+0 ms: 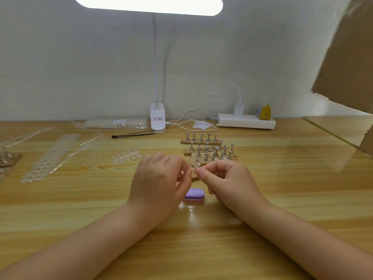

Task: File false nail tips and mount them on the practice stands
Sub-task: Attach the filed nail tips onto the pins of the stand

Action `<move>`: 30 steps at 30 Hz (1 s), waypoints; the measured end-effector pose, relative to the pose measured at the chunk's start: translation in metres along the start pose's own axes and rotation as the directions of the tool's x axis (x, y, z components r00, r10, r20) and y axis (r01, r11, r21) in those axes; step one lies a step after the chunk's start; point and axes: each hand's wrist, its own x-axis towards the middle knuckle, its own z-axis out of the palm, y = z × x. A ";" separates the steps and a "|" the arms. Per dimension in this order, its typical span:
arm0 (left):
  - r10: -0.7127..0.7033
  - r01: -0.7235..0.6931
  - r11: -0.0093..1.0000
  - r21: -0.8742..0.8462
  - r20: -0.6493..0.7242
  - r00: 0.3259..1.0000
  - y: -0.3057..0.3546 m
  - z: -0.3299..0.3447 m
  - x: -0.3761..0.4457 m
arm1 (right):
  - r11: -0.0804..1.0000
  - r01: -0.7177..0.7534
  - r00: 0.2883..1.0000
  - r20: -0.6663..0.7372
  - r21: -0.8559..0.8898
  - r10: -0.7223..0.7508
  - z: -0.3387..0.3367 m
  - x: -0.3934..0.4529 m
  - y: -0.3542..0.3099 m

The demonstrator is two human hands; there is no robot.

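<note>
On the table (282, 178), the left hand (159, 178) and right hand (226, 178) meet fingertip to fingertip, apparently pinching one clear nail tip (193, 165) between them, though it is too small to be sure. The purple file block (194, 194) lies idle beneath. To mount it well, seat the tip squarely on a free practice stand (207, 150) just behind, pressing gently.

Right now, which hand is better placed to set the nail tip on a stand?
Right hand, probably: it is beside the practice stands, which sit right of centre. The left hand is farther away.
</note>
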 end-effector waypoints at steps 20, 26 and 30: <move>-0.002 0.015 0.999 -0.040 0.318 0.948 -0.015 -0.007 0.007 | 0.956 -0.179 0.983 0.001 0.231 0.184 -0.015 0.009 0.007; 0.105 -0.054 0.990 -0.127 0.433 0.895 -0.015 -0.001 0.003 | 0.919 -0.218 0.975 0.036 0.330 0.218 -0.019 0.012 0.008; -0.098 0.225 0.900 -0.374 0.330 0.939 -0.018 -0.003 0.006 | 0.894 -0.242 0.970 0.061 0.377 0.237 -0.020 0.014 0.008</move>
